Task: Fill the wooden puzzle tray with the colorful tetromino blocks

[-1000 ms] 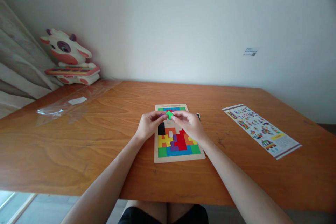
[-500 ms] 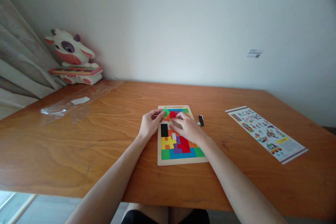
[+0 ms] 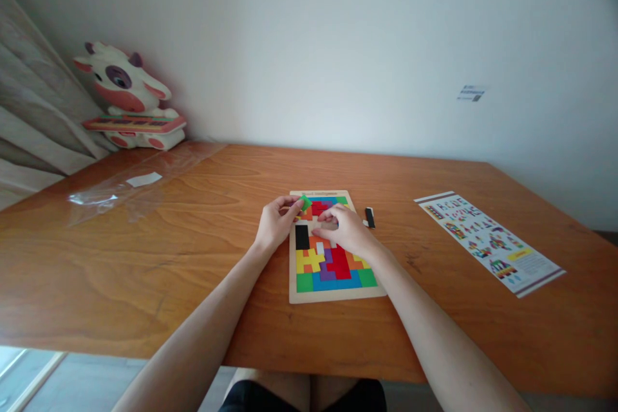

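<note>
My left hand (image 3: 277, 224) is closed at the far left corner of the wooden puzzle board (image 3: 292, 277), with a green puzzle piece (image 3: 306, 203) pinched between thumb and fingers. Over the board's middle, my right hand (image 3: 350, 230) hovers with thumb and fingertips apart. Nothing clear shows between them. Coloured blocks fill the near part of the board, among them a red piece (image 3: 340, 264) and a yellow piece (image 3: 307, 262). A black rectangle (image 3: 302, 237) lies at its left side. My right hand and forearm hide part of the board's right side.
A small black piece (image 3: 370, 217) lies on the table just right of the board, with a white bit beside it. Farther right is a printed pattern sheet (image 3: 492, 241). Clear plastic wrap (image 3: 116, 196) and a cow-shaped toy keyboard (image 3: 135, 122) are at the back left.
The view has tilted slightly. My left hand keeps the green piece in nearly the same spot, and my right hand stays over the board with little movement.
</note>
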Action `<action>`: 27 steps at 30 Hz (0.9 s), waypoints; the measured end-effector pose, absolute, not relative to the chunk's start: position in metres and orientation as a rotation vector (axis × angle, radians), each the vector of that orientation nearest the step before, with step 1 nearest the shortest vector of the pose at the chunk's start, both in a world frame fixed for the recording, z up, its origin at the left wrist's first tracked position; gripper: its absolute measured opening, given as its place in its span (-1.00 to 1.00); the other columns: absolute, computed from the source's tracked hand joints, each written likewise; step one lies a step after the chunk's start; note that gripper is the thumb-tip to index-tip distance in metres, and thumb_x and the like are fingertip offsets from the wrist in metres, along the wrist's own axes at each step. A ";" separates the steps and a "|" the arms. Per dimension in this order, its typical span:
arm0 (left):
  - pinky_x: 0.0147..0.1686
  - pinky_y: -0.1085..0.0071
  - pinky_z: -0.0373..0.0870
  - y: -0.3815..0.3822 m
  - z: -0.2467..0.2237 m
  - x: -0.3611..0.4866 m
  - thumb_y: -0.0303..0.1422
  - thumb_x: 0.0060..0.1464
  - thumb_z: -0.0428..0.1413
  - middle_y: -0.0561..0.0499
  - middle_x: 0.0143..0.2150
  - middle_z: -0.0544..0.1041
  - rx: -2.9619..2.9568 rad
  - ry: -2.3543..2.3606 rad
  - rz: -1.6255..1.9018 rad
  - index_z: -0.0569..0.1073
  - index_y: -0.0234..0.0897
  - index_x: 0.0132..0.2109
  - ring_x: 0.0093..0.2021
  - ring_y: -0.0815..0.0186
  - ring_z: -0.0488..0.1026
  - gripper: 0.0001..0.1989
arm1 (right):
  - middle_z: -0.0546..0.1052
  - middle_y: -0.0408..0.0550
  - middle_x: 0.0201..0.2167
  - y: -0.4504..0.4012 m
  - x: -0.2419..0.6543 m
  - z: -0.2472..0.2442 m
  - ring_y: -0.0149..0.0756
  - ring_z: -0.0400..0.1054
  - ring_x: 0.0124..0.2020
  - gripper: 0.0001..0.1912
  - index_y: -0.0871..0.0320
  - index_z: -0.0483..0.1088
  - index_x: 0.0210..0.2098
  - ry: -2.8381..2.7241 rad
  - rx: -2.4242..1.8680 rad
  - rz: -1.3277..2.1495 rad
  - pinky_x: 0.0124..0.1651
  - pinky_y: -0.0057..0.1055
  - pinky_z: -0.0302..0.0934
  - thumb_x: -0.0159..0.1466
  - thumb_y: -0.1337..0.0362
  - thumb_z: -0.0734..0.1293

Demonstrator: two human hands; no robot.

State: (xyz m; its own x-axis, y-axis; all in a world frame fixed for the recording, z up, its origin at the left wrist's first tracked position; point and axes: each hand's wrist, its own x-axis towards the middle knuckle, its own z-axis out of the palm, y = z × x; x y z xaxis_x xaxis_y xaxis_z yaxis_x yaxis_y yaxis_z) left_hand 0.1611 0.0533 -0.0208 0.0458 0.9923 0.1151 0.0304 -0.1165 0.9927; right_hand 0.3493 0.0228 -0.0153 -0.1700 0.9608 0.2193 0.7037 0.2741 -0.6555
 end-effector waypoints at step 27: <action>-0.42 0.46 0.42 0.046 -0.015 0.160 -0.01 -0.01 0.23 -0.02 -0.39 0.58 1.528 1.131 1.137 0.52 -0.32 -0.18 -0.38 0.29 0.53 -0.56 | 0.31 -0.22 -0.62 0.025 0.444 0.010 -0.44 0.15 -0.60 -0.83 0.14 0.48 -0.37 -0.911 -1.384 0.951 -0.54 -0.50 0.10 0.12 0.17 0.38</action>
